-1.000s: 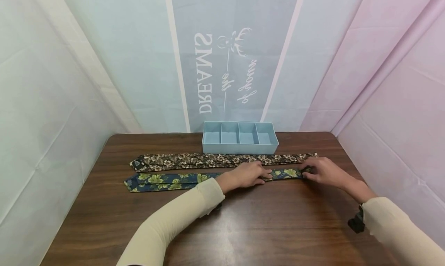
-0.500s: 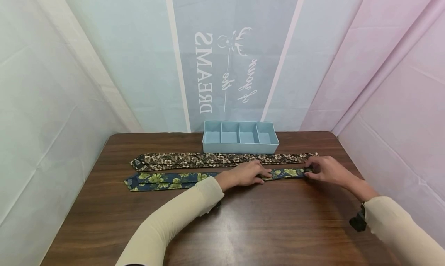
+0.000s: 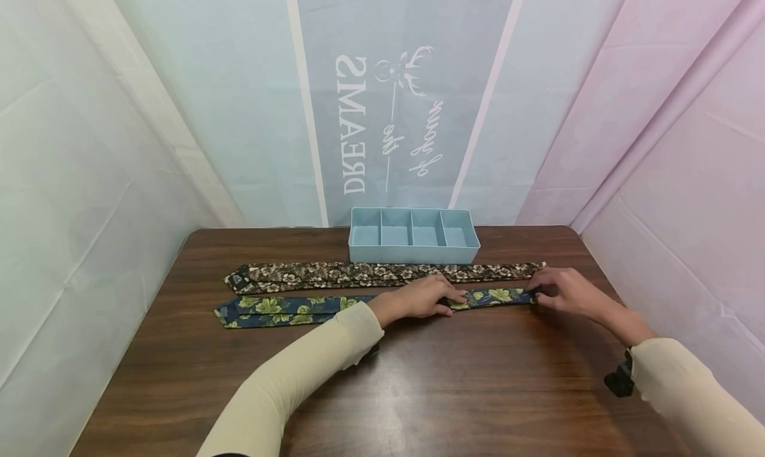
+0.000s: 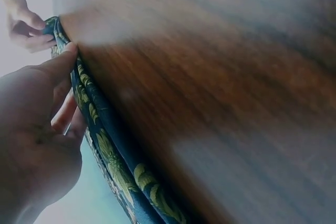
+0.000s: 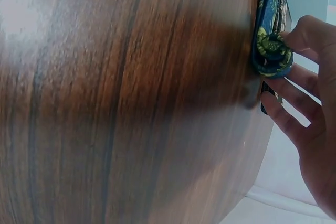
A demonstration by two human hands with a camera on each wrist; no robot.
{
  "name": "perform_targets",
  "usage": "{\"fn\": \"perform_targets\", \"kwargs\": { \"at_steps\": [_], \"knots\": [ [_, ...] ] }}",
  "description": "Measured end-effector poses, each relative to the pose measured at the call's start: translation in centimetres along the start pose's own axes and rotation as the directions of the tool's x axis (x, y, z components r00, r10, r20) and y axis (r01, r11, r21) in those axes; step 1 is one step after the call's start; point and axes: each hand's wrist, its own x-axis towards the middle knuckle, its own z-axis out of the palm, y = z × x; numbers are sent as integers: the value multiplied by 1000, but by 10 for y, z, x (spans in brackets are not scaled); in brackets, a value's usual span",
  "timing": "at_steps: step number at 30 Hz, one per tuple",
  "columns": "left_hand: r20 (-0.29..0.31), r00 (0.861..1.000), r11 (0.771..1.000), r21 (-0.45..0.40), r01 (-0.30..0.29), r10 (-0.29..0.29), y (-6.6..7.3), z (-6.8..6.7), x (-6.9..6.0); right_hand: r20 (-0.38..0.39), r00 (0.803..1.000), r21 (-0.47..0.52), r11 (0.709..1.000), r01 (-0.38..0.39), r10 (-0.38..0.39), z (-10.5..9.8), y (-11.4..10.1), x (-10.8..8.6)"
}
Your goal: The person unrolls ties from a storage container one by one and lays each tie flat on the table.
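A blue necktie with yellow-green flowers [image 3: 269, 309] lies lengthwise on the table, its wide end at the left. Its narrow end is coiled into a small roll [image 5: 275, 55], clearest in the right wrist view. My right hand [image 3: 570, 294] pinches this roll between thumb and fingers. Over the tie's middle, my left hand [image 3: 421, 297] rests with fingers extended and covers a stretch of it. The left thumb [image 4: 65, 59] touches the tie's near edge. Just behind lies a black necktie with pale flowers [image 3: 311, 275], flat and parallel to the blue one.
A light blue box [image 3: 412, 254] with several compartments stands behind the ties at the table's back. Brown wooden table [image 3: 454, 384] surface stretches in front of both arms. A printed curtain [image 3: 394, 18] hangs behind, with pale cloth at both sides.
My right hand has shifted slightly to the right with the rolled end, and more of the blue necktie shows between my hands. The left hand has hardly moved.
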Motion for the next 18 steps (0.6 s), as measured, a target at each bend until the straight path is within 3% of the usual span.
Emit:
{"fn": "perform_targets", "kwargs": {
  "at_steps": [6,18],
  "knots": [
    [-7,999,998,-33,-48,48,-7,1,0,-30,999,1,999,-45,45,3,3,-3],
    [-5,998,997,-50,-61,61,-11,1,-2,1,990,29,989,-142,142,-3,8,-7]
  ]
}}
